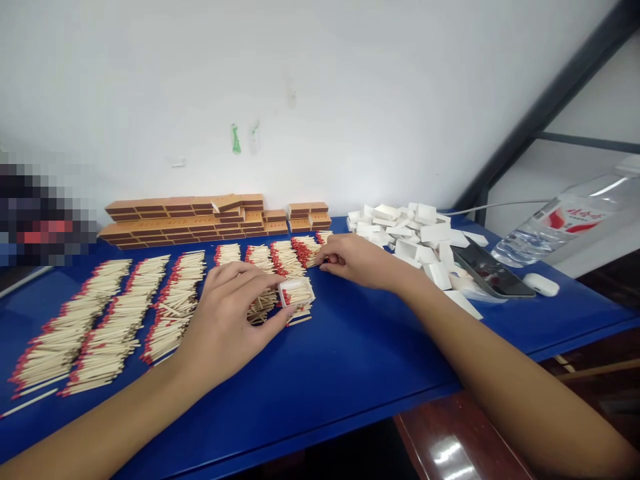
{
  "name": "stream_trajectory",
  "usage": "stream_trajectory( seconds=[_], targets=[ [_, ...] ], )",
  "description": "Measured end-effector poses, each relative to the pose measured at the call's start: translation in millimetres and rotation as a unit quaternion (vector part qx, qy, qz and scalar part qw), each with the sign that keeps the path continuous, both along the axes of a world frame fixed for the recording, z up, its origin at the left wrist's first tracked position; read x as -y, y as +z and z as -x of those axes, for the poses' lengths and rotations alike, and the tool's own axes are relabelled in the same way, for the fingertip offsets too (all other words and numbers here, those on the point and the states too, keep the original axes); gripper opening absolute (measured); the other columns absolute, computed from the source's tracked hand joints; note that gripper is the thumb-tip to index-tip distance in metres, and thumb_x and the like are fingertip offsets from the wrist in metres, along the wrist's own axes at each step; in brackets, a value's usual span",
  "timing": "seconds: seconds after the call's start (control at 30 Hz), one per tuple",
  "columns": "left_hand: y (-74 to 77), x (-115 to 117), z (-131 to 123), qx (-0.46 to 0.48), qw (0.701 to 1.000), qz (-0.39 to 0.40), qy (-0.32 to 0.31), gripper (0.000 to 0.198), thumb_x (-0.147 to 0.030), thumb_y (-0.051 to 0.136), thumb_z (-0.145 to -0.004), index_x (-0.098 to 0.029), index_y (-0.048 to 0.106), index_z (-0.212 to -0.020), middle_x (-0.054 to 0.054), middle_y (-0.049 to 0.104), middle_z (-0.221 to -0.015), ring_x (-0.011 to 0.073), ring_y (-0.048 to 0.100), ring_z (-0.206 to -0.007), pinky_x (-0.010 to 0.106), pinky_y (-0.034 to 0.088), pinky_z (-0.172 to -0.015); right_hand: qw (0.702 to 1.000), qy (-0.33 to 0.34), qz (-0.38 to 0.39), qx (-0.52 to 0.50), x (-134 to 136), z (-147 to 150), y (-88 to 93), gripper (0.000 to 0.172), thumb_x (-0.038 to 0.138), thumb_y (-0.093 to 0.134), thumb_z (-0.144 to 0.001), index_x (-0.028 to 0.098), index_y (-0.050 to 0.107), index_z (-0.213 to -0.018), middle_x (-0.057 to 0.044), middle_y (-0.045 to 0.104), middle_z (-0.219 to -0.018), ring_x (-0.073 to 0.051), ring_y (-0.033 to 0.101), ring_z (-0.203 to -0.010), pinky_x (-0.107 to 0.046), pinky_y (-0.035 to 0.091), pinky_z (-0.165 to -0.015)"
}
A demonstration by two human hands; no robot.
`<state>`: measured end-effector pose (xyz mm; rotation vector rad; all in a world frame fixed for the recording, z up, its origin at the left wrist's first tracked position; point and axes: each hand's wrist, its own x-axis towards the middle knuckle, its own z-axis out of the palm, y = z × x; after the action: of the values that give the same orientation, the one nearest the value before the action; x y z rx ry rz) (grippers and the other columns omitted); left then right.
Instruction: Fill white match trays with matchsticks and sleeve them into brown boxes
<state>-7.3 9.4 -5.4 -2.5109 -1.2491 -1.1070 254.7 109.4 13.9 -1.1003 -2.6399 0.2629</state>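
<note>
My left hand (227, 313) rests on the blue table (350, 360), its thumb and fingers closed on a small white matchbox tray (297, 293) partly filled with red-tipped matches. My right hand (356, 261) reaches to the piles of matches (285, 257) behind the tray, its fingertips pinched on a few matches there. More loose matches lie under and beside the tray.
Long rows of red-tipped matches (105, 320) cover the table's left side. Stacked orange matchbox sleeves (200, 219) line the wall. A heap of white trays (415, 233), a phone (493, 272), an earbud case (543, 285) and a lying water bottle (565, 223) sit at the right.
</note>
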Motion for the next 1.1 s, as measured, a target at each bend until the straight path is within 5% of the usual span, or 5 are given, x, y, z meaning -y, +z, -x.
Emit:
stream_trajectory(
  seconds=[1.1],
  targets=[
    [1.4, 0.6, -0.3, 0.002, 1.0, 0.012, 0.004, 0.026, -0.032, 0.075, -0.091, -0.024, 0.073, -0.115, 0.005, 0.078, -0.106, 0.0281, 0.066, -0.104, 0.049, 0.048, -0.1, 0.999, 0.003, 0.052, -0.013, 5.3, 5.5, 2.2, 0.009, 0.012, 0.062, -0.086, 0.018, 0.065, -0.081, 0.002, 0.06, -0.069, -0.012, 0.048, -0.062, -0.027, 0.033, -0.06]
  ],
)
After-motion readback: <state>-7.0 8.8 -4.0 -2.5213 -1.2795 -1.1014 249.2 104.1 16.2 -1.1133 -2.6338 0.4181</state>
